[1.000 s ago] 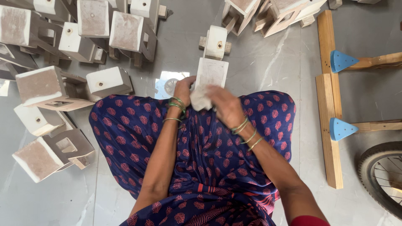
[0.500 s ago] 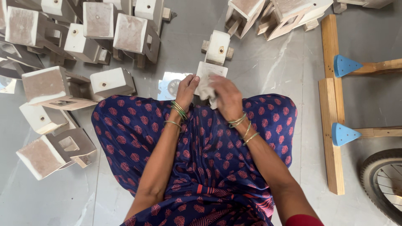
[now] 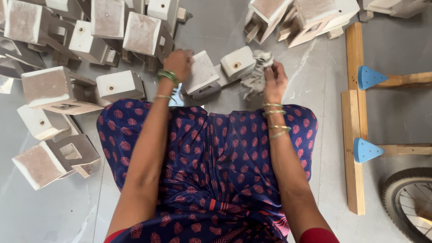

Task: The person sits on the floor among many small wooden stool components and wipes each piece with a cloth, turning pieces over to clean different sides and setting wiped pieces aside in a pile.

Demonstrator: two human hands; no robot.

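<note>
Head view, looking down at a seated person's lap. Since a moment ago, the left hand [image 3: 178,63] has moved the white-painted wooden block [image 3: 202,74] out from the lap to the grey floor [image 3: 288,101], still gripping it. Right hand [image 3: 275,78] clenches a crumpled grey cloth [image 3: 257,74] just right of the block. A small pale blue-and-white packet [image 3: 176,100] peeks out near the left wrist.

A heap of blocks [image 3: 90,49] lies on the floor [image 3: 324,81] toward its far-left corner — one block [image 3: 201,73] sits under the left hand [image 3: 178,63], just left of the cloth [image 3: 256,74] in the right hand [image 3: 275,81]. A wooden frame [image 3: 353,117] lies along the right edge — a wheel [image 3: 407,202] at the near-right corner.
</note>
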